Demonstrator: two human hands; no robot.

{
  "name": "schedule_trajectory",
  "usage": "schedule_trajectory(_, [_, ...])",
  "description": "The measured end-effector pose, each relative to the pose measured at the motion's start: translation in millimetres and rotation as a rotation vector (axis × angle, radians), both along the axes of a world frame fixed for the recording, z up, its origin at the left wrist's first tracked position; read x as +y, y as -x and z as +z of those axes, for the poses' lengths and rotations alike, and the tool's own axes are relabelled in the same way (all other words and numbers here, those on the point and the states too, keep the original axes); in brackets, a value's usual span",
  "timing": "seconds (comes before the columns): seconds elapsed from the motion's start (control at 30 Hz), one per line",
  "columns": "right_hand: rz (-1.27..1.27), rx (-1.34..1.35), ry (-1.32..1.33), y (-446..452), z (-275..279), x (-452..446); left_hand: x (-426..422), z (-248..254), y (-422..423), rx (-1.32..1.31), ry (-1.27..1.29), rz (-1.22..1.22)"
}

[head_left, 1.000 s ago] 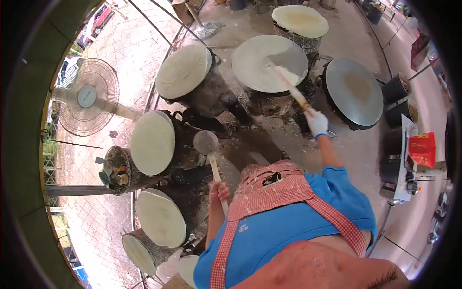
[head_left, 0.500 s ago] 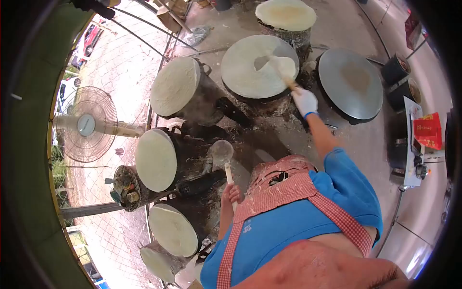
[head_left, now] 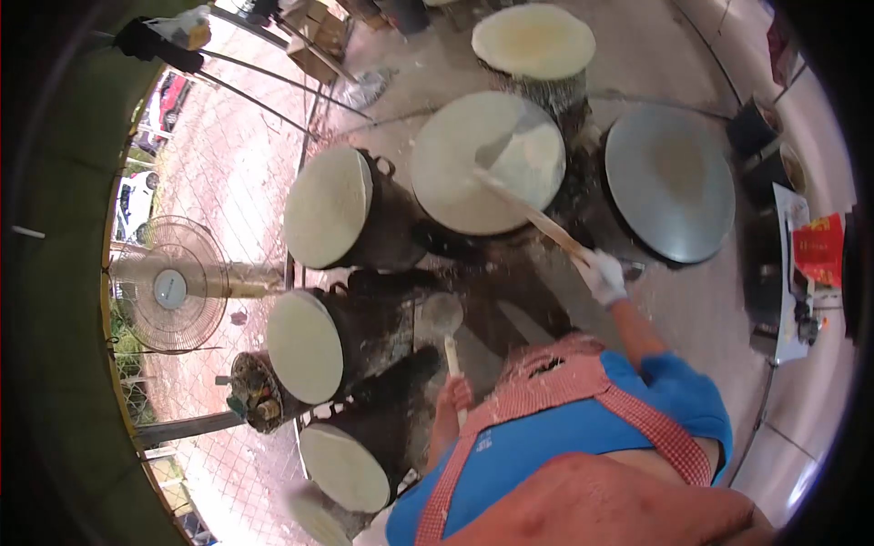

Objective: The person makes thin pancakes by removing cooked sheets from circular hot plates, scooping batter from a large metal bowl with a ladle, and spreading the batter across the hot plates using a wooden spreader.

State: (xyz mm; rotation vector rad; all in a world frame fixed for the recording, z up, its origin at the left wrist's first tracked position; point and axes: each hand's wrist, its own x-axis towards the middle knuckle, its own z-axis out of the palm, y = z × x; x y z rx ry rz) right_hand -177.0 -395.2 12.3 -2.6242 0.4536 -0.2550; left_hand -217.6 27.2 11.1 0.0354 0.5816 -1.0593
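Observation:
In my gloved right hand (head_left: pixel 603 276) is a long wooden spreader (head_left: pixel 537 220), its far end on the batter of the middle round griddle (head_left: pixel 439 196). A grey patch shows among the pale batter near that end. My left hand (head_left: pixel 453 394) is bare and closed around the pale handle of a ladle (head_left: pixel 442 314). The ladle's round bowl hangs over the dark floor, apart from the griddles. Close by it on the left is a griddle covered with a pale sheet (head_left: pixel 305 346). A grey griddle without batter (head_left: pixel 669 182) stands right of the spreader.
More batter-covered griddles stand around me, one at upper left (head_left: pixel 328 207), one at the back (head_left: pixel 534 41) and one at lower left (head_left: pixel 344 467). A fan (head_left: pixel 170 287) stands by the wire fence. A red packet (head_left: pixel 818 250) and dark buckets (head_left: pixel 754 126) are at right.
My right hand has drawn the spreader back toward me and to the right, and its handle now lies across the griddle's near edge. The whole view has shifted slightly; my left hand still holds the ladle.

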Motion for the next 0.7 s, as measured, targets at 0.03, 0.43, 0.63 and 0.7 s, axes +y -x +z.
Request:
schedule_trajectory(0.03, [0.007,-0.032,0.018,-22,-11,-23,-8,-3,-5,-0.032,0.018,0.007])
schedule_trajectory(0.43, [-0.201,-0.285,-1.097,-131,1,-29,-15,17,16,-0.187,-0.624,0.066])
schedule_trajectory(0.63, [-0.208,-0.159,-0.833,-93,25,-53,4,42,5,0.135,-0.209,0.277])
schedule_trajectory(0.7, [-0.412,-0.029,-1.308,-78,10,-50,21,34,11,-0.07,-0.363,0.187])
